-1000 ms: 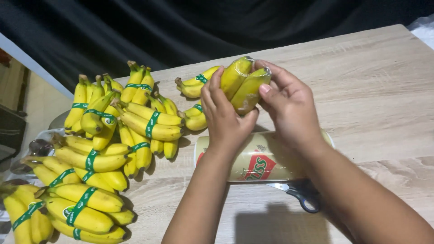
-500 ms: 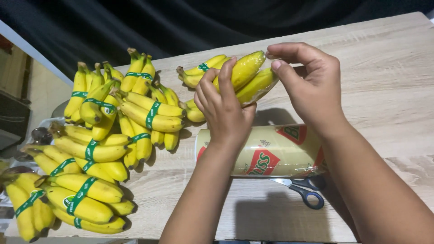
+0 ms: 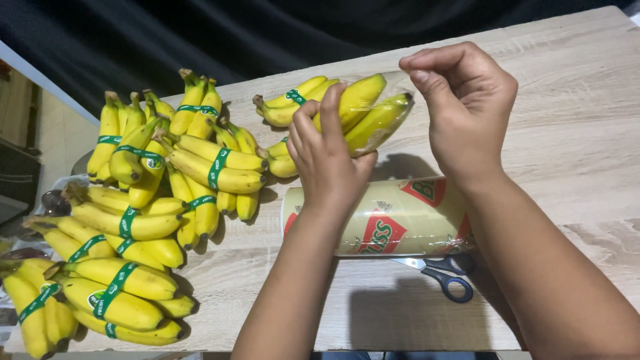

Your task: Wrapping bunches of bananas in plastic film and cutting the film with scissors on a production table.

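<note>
Lying bare to the right, the table [image 3: 567,133] offers open room, while banded bunches [image 3: 153,200] crowd its left edge. Left hand [image 3: 327,157] cups a banana bunch [image 3: 363,110] above the wrap roll [image 3: 393,217]. Right hand [image 3: 460,107], fingers pinched shut, pulls clear film [image 3: 393,130] over the bunch's tips. Scissors [image 3: 443,273] lie just behind the roll.

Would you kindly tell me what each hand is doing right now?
Left hand: closed on the banana bunch.
Right hand: fingers pinched shut on clear plastic wrap at the bunch's tip.
</note>
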